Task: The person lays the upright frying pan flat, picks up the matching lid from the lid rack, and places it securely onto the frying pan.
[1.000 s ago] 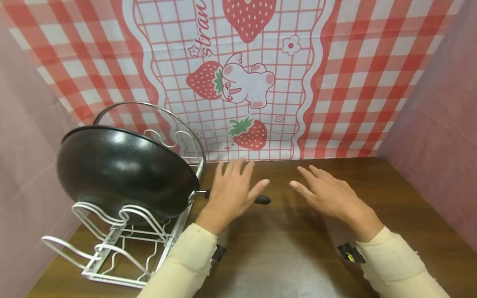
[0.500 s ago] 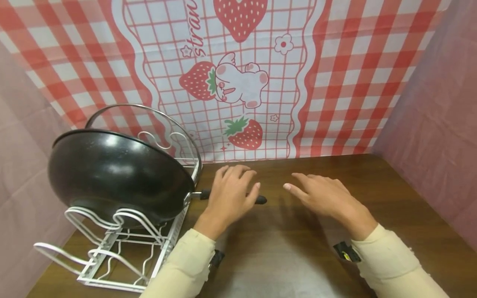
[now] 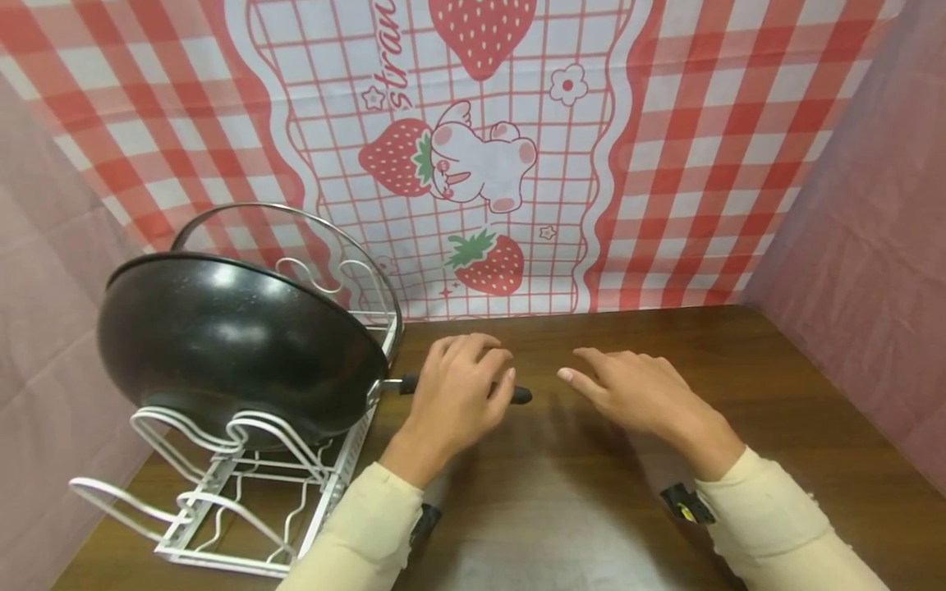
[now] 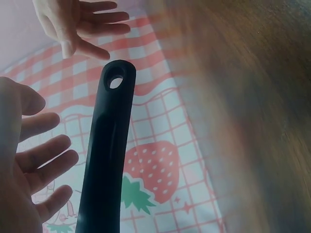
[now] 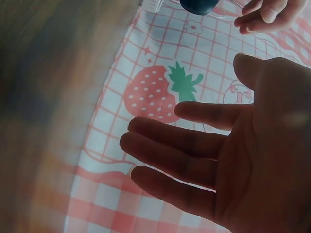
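Note:
A black wok leans tilted in a white wire rack, its rounded underside facing me. Its black handle sticks out to the right. Over that handle hovers my left hand, hiding the handle's middle in the head view. In the left wrist view the loosely bent fingers stand beside the handle, with a gap between. My right hand hangs to the right of the handle's end, holding nothing. Its fingers are spread and relaxed in the right wrist view.
Behind the wok stands a lid-like round with a thin metal rim, see-through in the middle. A strawberry-print cloth hangs along the back of the brown wooden table. Pinkish cloth walls close in both sides.
My left hand has come down a little toward the handle and its fingers have bent more. The right hand has shifted slightly left and lower. The wok stays in the rack.

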Demonstrator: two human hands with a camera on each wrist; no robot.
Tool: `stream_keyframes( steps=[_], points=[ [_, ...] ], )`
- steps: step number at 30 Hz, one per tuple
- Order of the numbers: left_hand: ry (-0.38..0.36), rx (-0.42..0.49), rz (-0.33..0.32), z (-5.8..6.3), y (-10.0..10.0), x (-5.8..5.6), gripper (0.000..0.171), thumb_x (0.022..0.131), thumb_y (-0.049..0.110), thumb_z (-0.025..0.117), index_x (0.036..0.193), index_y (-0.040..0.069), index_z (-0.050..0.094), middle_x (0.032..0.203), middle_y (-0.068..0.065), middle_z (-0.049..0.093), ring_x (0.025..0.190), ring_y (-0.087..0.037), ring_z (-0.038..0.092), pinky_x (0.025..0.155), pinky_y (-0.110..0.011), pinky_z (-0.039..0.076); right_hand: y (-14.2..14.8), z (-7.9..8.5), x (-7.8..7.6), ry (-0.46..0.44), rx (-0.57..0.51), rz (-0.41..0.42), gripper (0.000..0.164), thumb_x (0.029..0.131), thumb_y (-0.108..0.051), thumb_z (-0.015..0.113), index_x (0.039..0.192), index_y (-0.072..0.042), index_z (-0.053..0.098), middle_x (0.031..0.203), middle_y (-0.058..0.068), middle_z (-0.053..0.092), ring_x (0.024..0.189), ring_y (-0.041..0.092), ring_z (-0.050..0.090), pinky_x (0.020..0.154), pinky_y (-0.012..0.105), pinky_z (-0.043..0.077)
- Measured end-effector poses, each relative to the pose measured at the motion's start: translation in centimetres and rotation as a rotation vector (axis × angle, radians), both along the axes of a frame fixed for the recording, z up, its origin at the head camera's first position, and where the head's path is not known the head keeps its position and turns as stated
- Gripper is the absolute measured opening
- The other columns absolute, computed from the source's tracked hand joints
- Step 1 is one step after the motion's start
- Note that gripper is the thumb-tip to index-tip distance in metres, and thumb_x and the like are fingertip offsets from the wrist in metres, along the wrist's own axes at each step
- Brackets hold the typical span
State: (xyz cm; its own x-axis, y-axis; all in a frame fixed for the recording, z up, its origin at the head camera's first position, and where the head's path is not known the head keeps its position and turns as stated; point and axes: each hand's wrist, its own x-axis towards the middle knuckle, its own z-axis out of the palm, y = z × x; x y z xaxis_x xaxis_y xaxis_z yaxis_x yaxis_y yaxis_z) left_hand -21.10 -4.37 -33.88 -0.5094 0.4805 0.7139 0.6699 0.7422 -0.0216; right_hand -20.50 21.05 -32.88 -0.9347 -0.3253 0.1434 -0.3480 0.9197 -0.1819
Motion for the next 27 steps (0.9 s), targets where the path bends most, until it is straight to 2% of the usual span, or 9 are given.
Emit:
stream_keyframes(
  steps=[9, 15, 27],
  points=[
    [0.023, -0.014, -0.035, 0.5, -0.8, 0.7, 0.016, 0.093, 0.024, 0.063, 0.097, 0.015, 0.074, 0.105, -0.002, 0.069, 0.1, -0.02, 0.064, 0.09, -0.042, 0.049, -0.3, -0.4, -0.2, 0.018, -0.004, 0.028, 0.075, 0.098, -0.069, 0.035, 0.135, -0.009, 0.061, 0.114, 0.01, 0.072, 0.098, 0.032, 0.069, 0.071, 0.057, 0.052],
    [0.032, -0.025, -0.054, 0.3, -1.3, 1.1, 0.015, 0.092, 0.023, 0.064, 0.097, 0.014, 0.075, 0.104, -0.002, 0.07, 0.098, -0.021, 0.065, 0.089, -0.042, 0.049, -0.3, -0.5, -0.1, 0.004, -0.002, 0.028, 0.074, 0.099, -0.068, 0.036, 0.135, -0.009, 0.06, 0.113, 0.01, 0.072, 0.098, 0.032, 0.069, 0.071, 0.056, 0.052],
    [0.05, -0.054, -0.047, 0.2, -2.5, 1.6, 0.014, 0.092, 0.024, 0.065, 0.094, 0.014, 0.074, 0.098, 0.002, 0.069, 0.091, -0.017, 0.064, 0.078, -0.037, 0.051, -0.4, -0.7, -0.2, 0.009, 0.007, 0.031, 0.073, 0.099, -0.068, 0.036, 0.134, -0.01, 0.062, 0.11, 0.009, 0.072, 0.097, 0.034, 0.069, 0.071, 0.056, 0.052]
  ],
)
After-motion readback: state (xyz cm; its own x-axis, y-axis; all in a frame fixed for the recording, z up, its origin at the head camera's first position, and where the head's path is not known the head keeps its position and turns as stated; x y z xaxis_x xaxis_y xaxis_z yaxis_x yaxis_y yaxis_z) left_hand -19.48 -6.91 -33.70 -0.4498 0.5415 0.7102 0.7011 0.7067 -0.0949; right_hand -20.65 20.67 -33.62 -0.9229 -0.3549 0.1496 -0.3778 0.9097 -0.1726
